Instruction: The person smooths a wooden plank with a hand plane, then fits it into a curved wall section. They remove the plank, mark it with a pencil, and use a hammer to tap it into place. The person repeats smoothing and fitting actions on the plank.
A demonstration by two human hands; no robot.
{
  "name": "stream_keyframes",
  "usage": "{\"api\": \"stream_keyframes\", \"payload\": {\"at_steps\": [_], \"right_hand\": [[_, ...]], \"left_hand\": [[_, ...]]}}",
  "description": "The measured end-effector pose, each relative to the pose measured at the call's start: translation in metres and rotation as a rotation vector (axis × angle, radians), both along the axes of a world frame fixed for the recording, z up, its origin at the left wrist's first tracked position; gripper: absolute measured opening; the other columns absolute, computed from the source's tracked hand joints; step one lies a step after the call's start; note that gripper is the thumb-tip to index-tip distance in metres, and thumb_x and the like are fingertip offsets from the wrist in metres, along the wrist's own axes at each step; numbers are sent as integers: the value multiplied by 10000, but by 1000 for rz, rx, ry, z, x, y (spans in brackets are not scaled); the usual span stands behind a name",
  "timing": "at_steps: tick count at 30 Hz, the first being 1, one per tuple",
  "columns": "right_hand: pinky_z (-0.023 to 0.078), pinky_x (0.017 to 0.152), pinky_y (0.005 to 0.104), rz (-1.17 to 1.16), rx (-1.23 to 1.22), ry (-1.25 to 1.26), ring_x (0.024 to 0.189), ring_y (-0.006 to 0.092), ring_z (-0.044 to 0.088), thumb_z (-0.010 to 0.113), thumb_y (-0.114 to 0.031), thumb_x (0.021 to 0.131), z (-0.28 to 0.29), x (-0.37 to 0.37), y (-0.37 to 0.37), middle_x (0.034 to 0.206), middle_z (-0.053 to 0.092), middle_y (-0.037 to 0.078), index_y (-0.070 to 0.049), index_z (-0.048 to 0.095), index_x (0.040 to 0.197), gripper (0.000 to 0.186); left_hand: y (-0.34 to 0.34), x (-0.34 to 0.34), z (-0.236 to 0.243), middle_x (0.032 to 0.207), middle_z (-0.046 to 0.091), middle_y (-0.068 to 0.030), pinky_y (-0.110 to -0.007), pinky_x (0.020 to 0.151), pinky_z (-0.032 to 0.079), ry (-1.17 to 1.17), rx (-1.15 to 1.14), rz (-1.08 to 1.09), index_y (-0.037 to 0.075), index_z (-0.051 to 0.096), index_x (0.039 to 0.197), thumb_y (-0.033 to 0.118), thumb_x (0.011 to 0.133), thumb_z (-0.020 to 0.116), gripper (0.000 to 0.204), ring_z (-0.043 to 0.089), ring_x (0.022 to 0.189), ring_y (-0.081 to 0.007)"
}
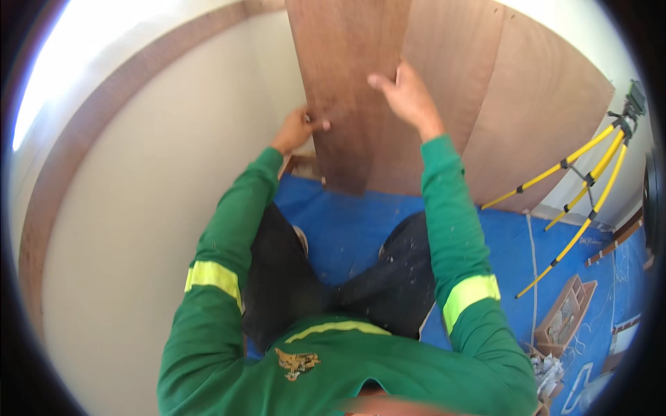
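Note:
A long reddish-brown wooden board [347, 83] stands upright in front of me, its lower end darker and close above the blue floor covering. My left hand [298, 130] grips its left edge, with the thumb on the front face. Higher up, my right hand [411, 100] is closed on the right edge, thumb across the front and most fingers hidden behind. The board's top runs out of view. Behind it are larger plywood panels [451, 90], paler than the board.
A pale wall [139, 173] with a brown wooden trim [66, 159] rises at my left. Blue sheeting [347, 236] covers the floor. At right stands a yellow tripod [590, 177]. Below it lie a small open wooden box [565, 315] and crumpled paper [548, 374].

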State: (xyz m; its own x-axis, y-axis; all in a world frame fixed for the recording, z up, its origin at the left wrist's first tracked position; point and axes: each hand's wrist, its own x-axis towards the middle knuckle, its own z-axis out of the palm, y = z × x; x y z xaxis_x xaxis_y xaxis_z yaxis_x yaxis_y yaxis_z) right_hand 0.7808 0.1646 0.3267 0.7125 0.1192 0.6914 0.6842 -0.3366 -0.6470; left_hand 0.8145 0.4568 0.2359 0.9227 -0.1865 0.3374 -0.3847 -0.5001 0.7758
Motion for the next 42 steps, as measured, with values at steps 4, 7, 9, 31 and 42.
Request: {"api": "stream_keyframes", "payload": {"at_steps": [4,7,9,31,42], "right_hand": [[542,1030,448,131,55,41,1208,363,711,746,-211,982,-1,34,39,1261,748,259,48,617,1390,500],[542,1010,399,174,146,-14,1154,282,730,738,-156,995,0,57,67,1216,773,218,53,643,1359,431],[527,1047,396,147,138,8,1189,264,721,716,-50,987,-4,69,79,1263,766,213,48,625,1387,422],[537,1046,490,56,107,145,1265,475,668,716,-156,1004,-65,187,173,1283,715,318,53,623,1353,418],[592,968,541,-229,-296,321,1140,497,707,724,-244,985,-151,225,196,1233,732,299,13,695,1279,392]], "left_hand": [[51,40,-5,1237,749,-191,-401,990,550,20,91,108,-44,644,1390,274,932,873,603,710,1110,-264],[78,63,0,1283,750,-198,-413,1025,546,-34,75,166,-31,643,1396,301,931,864,612,718,1156,-292],[87,77,-1,1297,752,-196,-423,1047,542,-36,100,173,-21,639,1407,313,932,857,620,718,1183,-309],[125,209,-110,1426,624,-290,-454,1092,505,-201,175,653,-121,509,1451,294,935,835,739,621,1321,-386],[60,196,-142,1668,183,-422,-518,1268,355,81,-59,538,-101,29,1674,663,778,894,1461,277,1559,-541]]}}
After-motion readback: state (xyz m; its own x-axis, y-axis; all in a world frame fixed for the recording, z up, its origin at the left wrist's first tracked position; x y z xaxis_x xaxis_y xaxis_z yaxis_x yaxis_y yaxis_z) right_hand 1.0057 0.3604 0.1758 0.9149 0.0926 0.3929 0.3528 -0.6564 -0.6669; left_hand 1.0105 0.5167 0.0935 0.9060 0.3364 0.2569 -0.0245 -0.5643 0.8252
